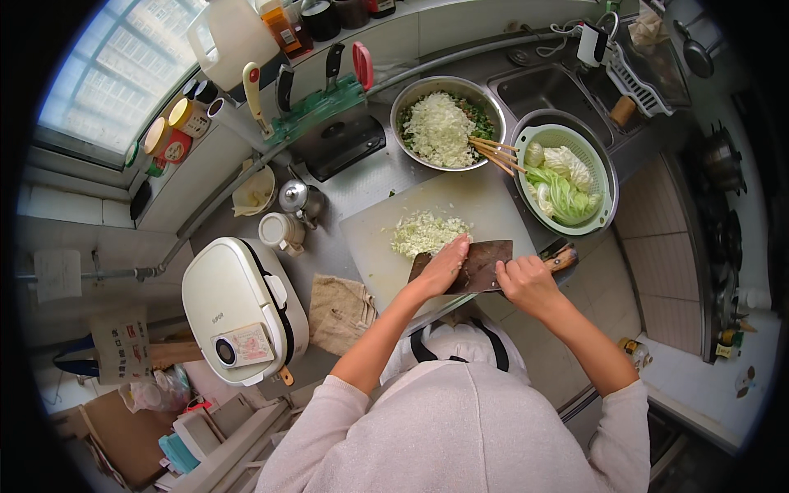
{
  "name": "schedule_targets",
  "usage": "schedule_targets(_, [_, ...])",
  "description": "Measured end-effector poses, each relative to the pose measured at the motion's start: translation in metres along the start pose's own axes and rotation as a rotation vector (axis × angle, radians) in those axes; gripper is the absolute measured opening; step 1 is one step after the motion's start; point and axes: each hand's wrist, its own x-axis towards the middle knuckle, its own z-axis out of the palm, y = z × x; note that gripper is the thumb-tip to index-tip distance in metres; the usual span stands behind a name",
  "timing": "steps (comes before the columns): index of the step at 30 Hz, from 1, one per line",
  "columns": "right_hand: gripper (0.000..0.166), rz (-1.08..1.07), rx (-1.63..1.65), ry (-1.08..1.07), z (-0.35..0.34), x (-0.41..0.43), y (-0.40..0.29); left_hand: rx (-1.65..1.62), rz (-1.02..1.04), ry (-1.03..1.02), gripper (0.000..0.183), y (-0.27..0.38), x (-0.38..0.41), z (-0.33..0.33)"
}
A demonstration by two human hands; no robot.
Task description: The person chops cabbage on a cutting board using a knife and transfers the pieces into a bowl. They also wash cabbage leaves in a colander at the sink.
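My right hand (529, 283) grips a cleaver (484, 265) where its blade meets the wooden handle. The wide blade lies over the near edge of a pale cutting board (376, 228). On the blade rests my left hand (449, 262), fingers extended together, their tips beside a heap of finely chopped cabbage (419, 233). Beyond the board, a steel bowl (399, 138) holds chopped white and green vegetables, with several wooden chopsticks (496, 154) leaning over its rim. To the right, a light green colander (607, 203) with cabbage pieces (561, 191) sits in a larger metal basin (610, 151).
A white rice cooker (228, 296), a folded brown cloth (339, 311), a lidded white jar (280, 231) and a steel pot (302, 197) stand to the left. Behind are a green knife rack (320, 111) with knives and a sink (545, 89). A stove (715, 259) is at the far right.
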Motion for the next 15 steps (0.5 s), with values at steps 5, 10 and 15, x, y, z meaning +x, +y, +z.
schedule_targets(5, [0.013, 0.168, 0.092, -0.103, -0.025, -0.029, 0.008, -0.391, -0.048, 0.130, 0.080, -0.002, -0.020, -0.039])
schedule_targets(10, [0.009, 0.791, 0.570, -0.053, -0.014, -0.064, 0.007, -0.454, -0.053, 0.409, 0.044, -0.039, -0.030, -0.064])
schedule_targets(15, [0.034, 1.467, 1.228, -0.001, 0.052, -0.109, -0.018, 0.346, 0.064, 0.721, 0.052, -0.066, -0.030, -0.052])
